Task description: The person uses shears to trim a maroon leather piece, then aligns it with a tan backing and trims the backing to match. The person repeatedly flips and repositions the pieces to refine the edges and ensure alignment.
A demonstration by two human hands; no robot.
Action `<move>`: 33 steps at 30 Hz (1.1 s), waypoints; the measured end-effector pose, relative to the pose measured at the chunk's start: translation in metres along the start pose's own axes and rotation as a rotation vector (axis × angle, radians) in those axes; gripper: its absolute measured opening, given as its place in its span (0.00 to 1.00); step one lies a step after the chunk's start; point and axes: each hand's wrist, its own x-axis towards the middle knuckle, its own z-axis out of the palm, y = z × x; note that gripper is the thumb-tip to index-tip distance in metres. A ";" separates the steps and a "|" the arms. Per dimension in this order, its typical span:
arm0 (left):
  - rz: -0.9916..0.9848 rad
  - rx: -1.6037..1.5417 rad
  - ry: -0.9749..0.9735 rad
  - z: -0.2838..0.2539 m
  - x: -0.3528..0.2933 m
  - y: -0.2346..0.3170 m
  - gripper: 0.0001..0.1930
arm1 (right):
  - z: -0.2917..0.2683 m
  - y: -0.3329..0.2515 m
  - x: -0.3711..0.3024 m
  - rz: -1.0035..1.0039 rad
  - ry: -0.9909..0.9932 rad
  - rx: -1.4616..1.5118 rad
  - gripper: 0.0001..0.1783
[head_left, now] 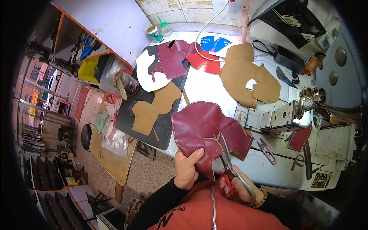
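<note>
My left hand [186,168] is closed on the near edge of a burgundy leather piece [191,122], its thumb on top. The leather is wavy, with stitched lines and a tan underside showing at the right edge. In my right hand [241,187] is a pair of scissors [227,164] with one red and one greyish handle loop. Their blades are parted and point away from me, at an inner edge of the leather. A thin tan strip lies close to the blade tips. Part of the leather hangs over the table's front edge.
A sewing machine [274,117] stands on the right, with pink-handled thread snips [267,151] before it. Tan pieces [241,74] and another burgundy piece [172,59] lie farther back. A black mat [126,119], a jar with a brush [128,84] and a glue bottle [165,27] are leftward.
</note>
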 end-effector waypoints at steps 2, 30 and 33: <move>-0.007 0.000 0.008 0.000 0.000 -0.001 0.18 | 0.002 0.001 0.002 -0.023 0.004 0.020 0.39; -0.012 0.143 -0.095 -0.019 0.013 0.004 0.24 | 0.000 -0.010 -0.010 0.122 0.071 0.053 0.27; -0.007 0.163 -0.136 -0.022 0.016 0.007 0.23 | -0.001 -0.013 -0.013 0.142 0.077 0.019 0.25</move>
